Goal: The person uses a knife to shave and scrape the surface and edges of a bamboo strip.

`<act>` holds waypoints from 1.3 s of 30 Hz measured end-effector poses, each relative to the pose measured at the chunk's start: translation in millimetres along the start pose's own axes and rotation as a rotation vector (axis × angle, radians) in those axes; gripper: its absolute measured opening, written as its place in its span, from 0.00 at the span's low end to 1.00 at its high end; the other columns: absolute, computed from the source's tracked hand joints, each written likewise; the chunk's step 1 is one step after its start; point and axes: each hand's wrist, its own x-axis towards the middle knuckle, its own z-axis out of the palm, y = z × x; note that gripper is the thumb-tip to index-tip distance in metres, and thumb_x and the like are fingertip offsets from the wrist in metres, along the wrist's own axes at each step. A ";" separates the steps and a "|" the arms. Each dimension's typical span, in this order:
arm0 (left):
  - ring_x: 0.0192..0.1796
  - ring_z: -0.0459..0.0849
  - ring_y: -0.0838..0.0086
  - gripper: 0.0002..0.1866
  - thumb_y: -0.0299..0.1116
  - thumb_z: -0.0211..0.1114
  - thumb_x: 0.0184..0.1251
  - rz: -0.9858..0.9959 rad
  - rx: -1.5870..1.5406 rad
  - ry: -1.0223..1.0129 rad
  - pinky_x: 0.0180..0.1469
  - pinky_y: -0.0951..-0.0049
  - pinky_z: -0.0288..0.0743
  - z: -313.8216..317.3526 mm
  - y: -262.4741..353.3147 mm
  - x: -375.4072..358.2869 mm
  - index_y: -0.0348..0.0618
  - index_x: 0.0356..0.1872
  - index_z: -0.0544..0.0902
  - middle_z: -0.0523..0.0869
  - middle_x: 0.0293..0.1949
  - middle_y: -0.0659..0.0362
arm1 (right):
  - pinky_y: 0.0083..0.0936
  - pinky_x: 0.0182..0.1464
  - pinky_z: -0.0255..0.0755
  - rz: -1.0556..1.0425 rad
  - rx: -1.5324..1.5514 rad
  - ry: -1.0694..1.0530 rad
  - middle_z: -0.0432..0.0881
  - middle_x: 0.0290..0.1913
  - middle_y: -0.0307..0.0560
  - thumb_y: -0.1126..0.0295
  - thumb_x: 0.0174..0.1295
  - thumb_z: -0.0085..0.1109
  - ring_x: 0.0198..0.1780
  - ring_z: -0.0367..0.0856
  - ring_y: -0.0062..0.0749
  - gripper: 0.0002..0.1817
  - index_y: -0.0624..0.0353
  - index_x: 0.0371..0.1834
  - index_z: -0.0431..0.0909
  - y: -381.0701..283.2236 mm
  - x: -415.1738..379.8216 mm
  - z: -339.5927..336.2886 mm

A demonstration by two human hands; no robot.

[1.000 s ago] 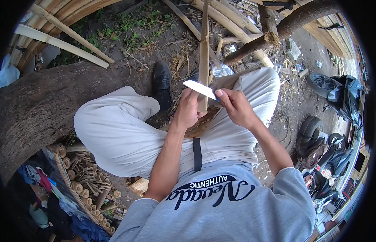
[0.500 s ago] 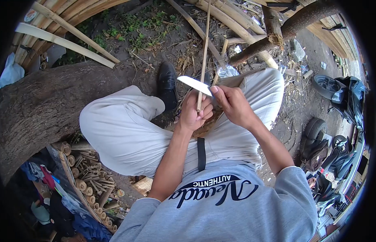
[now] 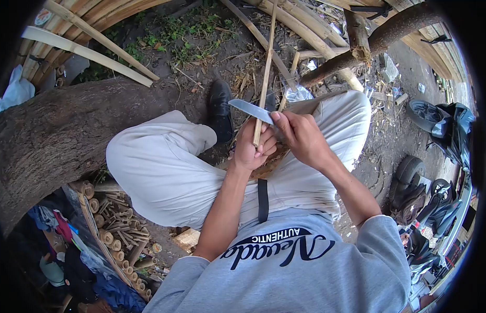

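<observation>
My left hand is closed around the lower end of a long, thin bamboo strip, which runs up and away from my lap. In my right hand is a knife, its handle hidden inside the fist and my thumb by the base of the blade. The broad grey blade points left and lies across the strip, just above my left fingers. Both hands are close together over my lap, between my bent knees in pale trousers.
A thick tree trunk lies at left. Bamboo poles and a cut branch lie ahead. Short bamboo pieces are piled at lower left. Motorbike parts and bags stand at right. My black shoe rests on the dirt.
The knife blade has tilted, turning from bright white to grey. The hands keep nearly the same place, and the whole view has shifted slightly.
</observation>
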 end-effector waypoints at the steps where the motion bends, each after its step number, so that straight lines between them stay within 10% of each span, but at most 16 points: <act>1: 0.10 0.57 0.85 0.19 0.48 0.43 0.84 0.008 0.003 0.014 0.14 0.82 0.47 -1.3 -0.6 -1.0 0.51 0.31 0.70 0.65 0.11 0.70 | 0.45 0.32 0.72 -0.032 0.117 -0.044 0.79 0.24 0.66 0.59 0.79 0.48 0.28 0.81 0.62 0.23 0.69 0.35 0.80 -0.2 -4.6 4.7; 12: 0.10 0.58 0.85 0.22 0.50 0.48 0.83 0.016 0.135 0.133 0.13 0.81 0.49 12.0 1.9 -0.2 0.50 0.28 0.72 0.66 0.16 0.68 | 0.36 0.34 0.70 -0.157 0.473 -0.146 0.75 0.26 0.54 0.58 0.78 0.49 0.28 0.78 0.47 0.17 0.65 0.43 0.74 -19.6 -19.5 -9.5; 14: 0.10 0.59 0.85 0.22 0.50 0.48 0.83 0.022 0.147 0.105 0.13 0.81 0.50 10.3 1.2 0.6 0.48 0.29 0.73 0.67 0.17 0.67 | 0.39 0.35 0.73 -0.373 -0.191 0.209 0.77 0.32 0.51 0.58 0.75 0.53 0.33 0.80 0.48 0.14 0.60 0.44 0.77 -15.0 -15.0 -14.5; 26: 0.18 0.71 0.83 0.18 0.42 0.42 0.85 0.217 0.918 0.202 0.14 0.83 0.57 7.1 -5.7 -11.5 0.39 0.49 0.76 0.77 0.30 0.59 | 0.39 0.31 0.70 -0.403 -0.349 0.190 0.71 0.26 0.44 0.64 0.67 0.63 0.26 0.75 0.43 0.22 0.50 0.64 0.79 29.4 -32.1 -5.7; 31: 0.48 0.85 0.66 0.30 0.21 0.57 0.71 -0.049 1.159 0.348 0.33 0.75 0.87 10.1 9.1 -17.7 0.36 0.75 0.65 0.71 0.67 0.42 | 0.35 0.26 0.70 -0.463 -0.375 0.084 0.76 0.28 0.43 0.72 0.60 0.68 0.24 0.74 0.36 0.30 0.40 0.68 0.79 38.7 -42.6 -5.4; 35: 0.44 0.85 0.67 0.29 0.20 0.60 0.68 0.094 1.243 0.317 0.30 0.72 0.85 10.0 4.2 -19.1 0.35 0.71 0.69 0.76 0.62 0.45 | 0.36 0.26 0.69 -0.528 -0.353 0.049 0.75 0.27 0.44 0.73 0.60 0.68 0.24 0.73 0.38 0.30 0.41 0.69 0.79 48.8 -38.6 -6.6; 37: 0.22 0.79 0.77 0.25 0.52 0.45 0.84 0.731 1.571 0.046 0.19 0.77 0.71 -1.0 -4.2 -11.5 0.37 0.58 0.75 0.79 0.28 0.59 | 0.37 0.26 0.67 -0.398 -0.319 0.053 0.74 0.27 0.46 0.75 0.62 0.66 0.23 0.72 0.38 0.28 0.45 0.68 0.79 51.8 -32.0 -9.9; 39: 0.22 0.79 0.77 0.26 0.52 0.45 0.84 0.430 1.253 0.117 0.20 0.77 0.71 -1.6 -7.0 -11.1 0.37 0.58 0.75 0.79 0.29 0.59 | 0.36 0.26 0.66 -0.356 -0.249 0.064 0.73 0.26 0.46 0.75 0.63 0.65 0.23 0.71 0.38 0.26 0.47 0.67 0.80 56.8 -21.9 -11.1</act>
